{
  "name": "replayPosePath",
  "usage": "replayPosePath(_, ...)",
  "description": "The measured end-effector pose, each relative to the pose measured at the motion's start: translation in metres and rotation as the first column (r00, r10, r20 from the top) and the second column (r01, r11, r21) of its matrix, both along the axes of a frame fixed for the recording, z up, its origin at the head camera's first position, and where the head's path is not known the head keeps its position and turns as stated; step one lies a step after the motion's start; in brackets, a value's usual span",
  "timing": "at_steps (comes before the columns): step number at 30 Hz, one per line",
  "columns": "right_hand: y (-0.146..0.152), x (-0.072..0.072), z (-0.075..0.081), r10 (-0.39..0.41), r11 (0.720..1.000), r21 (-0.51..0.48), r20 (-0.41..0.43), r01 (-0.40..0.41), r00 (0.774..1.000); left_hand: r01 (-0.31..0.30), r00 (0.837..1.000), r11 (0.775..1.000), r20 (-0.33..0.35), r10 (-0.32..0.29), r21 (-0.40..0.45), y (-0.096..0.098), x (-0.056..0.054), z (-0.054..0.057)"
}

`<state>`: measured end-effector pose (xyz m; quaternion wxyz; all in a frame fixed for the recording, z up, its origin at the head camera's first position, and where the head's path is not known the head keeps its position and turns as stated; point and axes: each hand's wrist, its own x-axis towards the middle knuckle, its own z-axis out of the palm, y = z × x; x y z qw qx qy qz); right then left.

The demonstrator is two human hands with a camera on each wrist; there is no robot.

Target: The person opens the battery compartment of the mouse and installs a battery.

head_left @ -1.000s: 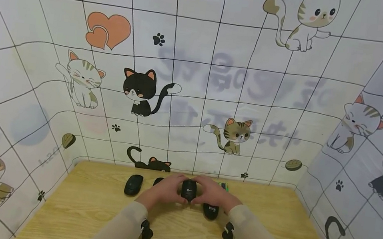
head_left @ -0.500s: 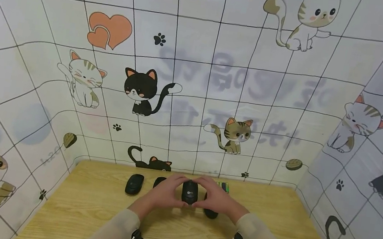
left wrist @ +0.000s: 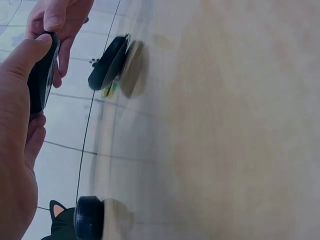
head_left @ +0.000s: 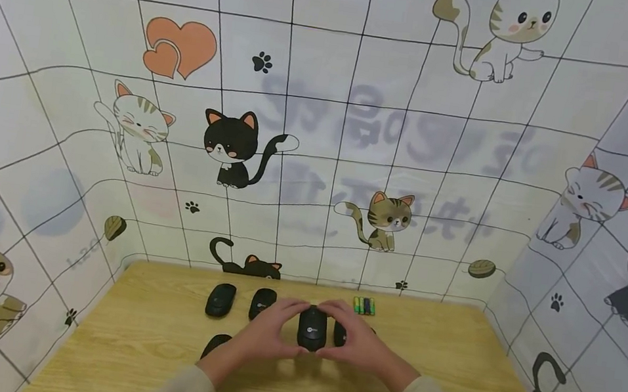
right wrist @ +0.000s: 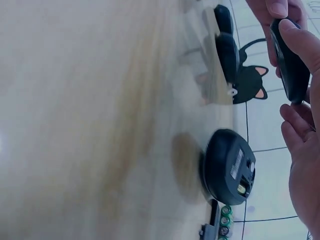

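Observation:
A black computer mouse (head_left: 312, 329) is held up off the table between both hands, its logo side toward the head camera. My left hand (head_left: 271, 331) grips its left side, with the thumb at the near end and fingers at the far end. The right hand (head_left: 357, 337) holds the other side the same way. In the left wrist view the mouse (left wrist: 42, 75) stands edge-on, with thumbs on one end. Partly hidden behind the right hand lies another mouse (head_left: 339, 334); the right wrist view shows this mouse (right wrist: 227, 162) underside out, its battery compartment uncovered.
Two black mice, one (head_left: 220, 300) at the back left and one (head_left: 262, 303) beside it, lie on the wooden table (head_left: 122, 343). A third mouse (head_left: 215, 344) is partly covered by the left forearm. Several batteries (head_left: 364, 306) lie in a row by the cat-patterned wall (head_left: 319, 157).
Both hands have drawn back toward the body with the mouse between them. The batteries, the second back mouse and the mouse by the left forearm have come into fuller view.

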<state>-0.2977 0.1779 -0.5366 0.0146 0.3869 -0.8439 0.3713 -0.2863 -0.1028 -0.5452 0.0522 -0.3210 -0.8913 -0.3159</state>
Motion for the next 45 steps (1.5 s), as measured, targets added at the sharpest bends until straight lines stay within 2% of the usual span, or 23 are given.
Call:
replayPosePath(10,0.005,0.033,-0.009,-0.012,0.997,-0.070,0.014,0.013,1.000,0.015,0.999,0.994,0.045,-0.020,0.104,0.004,0.031,-0.006)
replayPosePath(15,0.005,0.047,-0.011,-0.038,0.996,-0.084,0.000,0.038,0.999,0.033,0.999,0.988,0.036,-0.039,0.152,0.005,0.044,-0.008)
replayPosePath(21,0.005,0.061,-0.016,-0.015,0.994,-0.113,0.016,0.016,1.000,0.050,0.998,0.980,0.027,-0.056,0.193,0.005,0.056,-0.010)
replayPosePath(25,0.006,0.068,-0.017,-0.010,0.992,-0.126,-0.041,0.005,0.999,0.076,0.997,0.974,0.002,-0.078,0.216,0.005,0.061,-0.014)
replayPosePath(29,0.006,0.072,-0.017,-0.007,0.990,-0.140,-0.062,-0.002,0.998,0.092,0.995,0.962,0.014,-0.099,0.255,0.006,0.066,-0.015)
replayPosePath(38,0.005,0.076,-0.016,-0.014,0.992,-0.124,0.018,0.016,1.000,0.091,0.994,0.952,0.026,-0.103,0.292,0.006,0.070,-0.017)
replayPosePath(45,0.003,0.080,-0.014,-0.001,0.986,-0.168,0.000,0.001,1.000,0.096,0.995,0.957,-0.051,-0.085,0.273,0.005,0.071,-0.019)
